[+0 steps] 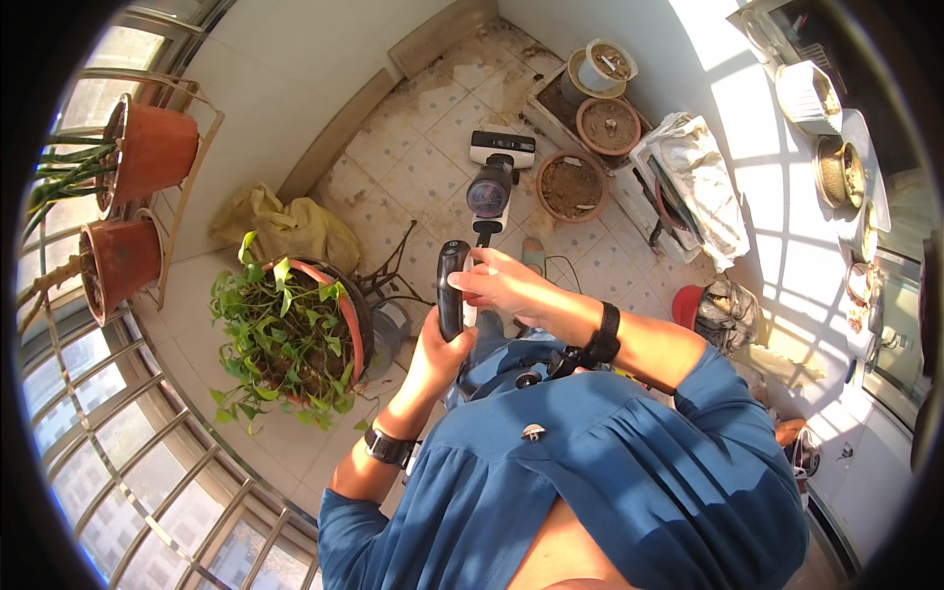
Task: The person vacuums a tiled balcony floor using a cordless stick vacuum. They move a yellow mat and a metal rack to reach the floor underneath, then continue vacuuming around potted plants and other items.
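Note:
My left hand (440,346) grips the lower part of the black handle (450,295) of an upright floor cleaner. On the handle's right side, near its top, my right hand (501,284) touches it with bent fingers; whether it grips anything is partly hidden. Below the handle, the cleaner's dark round body (488,196) stands over the tiled floor. Its white and black floor head (502,149) rests flat on the tiles beyond.
A leafy potted plant (295,335) and a yellow bag (295,225) stand left. Clay pots (572,186) of soil, a planter box (542,110) and wrapped items (697,192) line the right. Dry branches (394,276) lie near the plant. Orange pots (151,147) sit on a rack.

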### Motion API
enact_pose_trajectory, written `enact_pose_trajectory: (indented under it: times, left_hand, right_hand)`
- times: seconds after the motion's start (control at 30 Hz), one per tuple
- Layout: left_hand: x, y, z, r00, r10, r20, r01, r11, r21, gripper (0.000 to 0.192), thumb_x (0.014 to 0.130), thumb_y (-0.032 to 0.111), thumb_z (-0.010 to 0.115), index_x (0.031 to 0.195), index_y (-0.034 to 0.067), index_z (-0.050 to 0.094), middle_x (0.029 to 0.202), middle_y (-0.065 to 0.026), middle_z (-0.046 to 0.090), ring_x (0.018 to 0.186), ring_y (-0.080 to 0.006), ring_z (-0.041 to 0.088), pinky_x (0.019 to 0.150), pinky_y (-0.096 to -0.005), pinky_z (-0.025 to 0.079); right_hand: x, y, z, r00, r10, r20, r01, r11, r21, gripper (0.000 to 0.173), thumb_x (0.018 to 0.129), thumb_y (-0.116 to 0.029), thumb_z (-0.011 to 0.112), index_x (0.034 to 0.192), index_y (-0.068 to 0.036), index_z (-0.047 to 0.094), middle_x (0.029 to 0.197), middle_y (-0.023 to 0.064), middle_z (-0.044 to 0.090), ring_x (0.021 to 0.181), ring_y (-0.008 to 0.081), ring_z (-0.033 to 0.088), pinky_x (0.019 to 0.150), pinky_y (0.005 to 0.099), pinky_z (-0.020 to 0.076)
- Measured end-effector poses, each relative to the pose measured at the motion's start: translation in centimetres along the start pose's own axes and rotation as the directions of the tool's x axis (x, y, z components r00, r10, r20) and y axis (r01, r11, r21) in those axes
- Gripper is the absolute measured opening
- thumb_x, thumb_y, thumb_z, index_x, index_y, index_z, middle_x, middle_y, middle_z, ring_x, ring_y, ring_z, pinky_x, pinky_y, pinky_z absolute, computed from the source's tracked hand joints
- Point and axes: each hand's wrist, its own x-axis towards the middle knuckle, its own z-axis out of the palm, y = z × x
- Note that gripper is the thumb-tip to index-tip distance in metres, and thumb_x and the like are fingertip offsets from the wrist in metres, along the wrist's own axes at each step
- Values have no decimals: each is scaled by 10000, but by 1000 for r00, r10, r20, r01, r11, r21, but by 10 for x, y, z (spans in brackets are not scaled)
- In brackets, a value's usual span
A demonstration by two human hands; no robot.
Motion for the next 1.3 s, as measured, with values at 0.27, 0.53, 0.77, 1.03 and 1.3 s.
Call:
enact_pose_trajectory:
  times: [0.27, 0.53, 0.77, 1.03, 1.3]
  left_hand:
    - [-54, -6, -6, 995, -100, -4, 99, 993, -71, 433, 845, 129, 644, 1170, -7, 392, 891, -14, 506, 736, -71, 487, 639, -233, 439]
    - [-14, 15, 34, 894, 234, 382, -187, 970, -155, 798, 874, 142, 620, 1422, -7, 60, 1042, -74, 484, 923, -132, 488, 791, -296, 438]
    - [21, 28, 43, 950, 125, 287, -151, 986, 71, 796, 847, 101, 595, 1439, -25, 78, 1173, -129, 451, 1042, -181, 490, 867, -300, 438]
    - [64, 36, 57, 954, 194, 229, -196, 981, -14, 769, 839, 74, 590, 1442, 7, 117, 1074, -38, 452, 883, -85, 464, 734, -238, 429]
    - [95, 50, 65, 962, 142, 231, -131, 989, -64, 754, 788, 73, 605, 1416, -15, 199, 1245, -99, 426, 1085, -159, 462, 882, -278, 425]
  right_hand:
    - [-10, 16, 41, 976, 2, 216, 23, 993, -117, 827, 900, -194, 647, 1489, -105, 74, 1064, 116, 499, 980, 171, 554, 847, 321, 485]
    - [-31, -10, 15, 993, -103, 54, 106, 993, -47, 471, 904, -108, 550, 1308, -158, 314, 866, 60, 479, 747, 131, 545, 617, 288, 483]
    - [-12, -20, -3, 961, -257, -102, 264, 963, 53, 421, 908, -116, 558, 1270, -156, 346, 852, 40, 456, 697, 125, 549, 643, 305, 510]
    - [21, -38, -29, 929, -349, -121, 355, 934, 29, 440, 884, -130, 582, 1265, -146, 362, 850, 58, 467, 639, 132, 549, 584, 294, 491]
    - [39, -51, -45, 899, -396, -189, 413, 909, 59, 392, 886, -79, 566, 1233, -123, 387, 868, 36, 465, 650, 113, 528, 657, 297, 528]
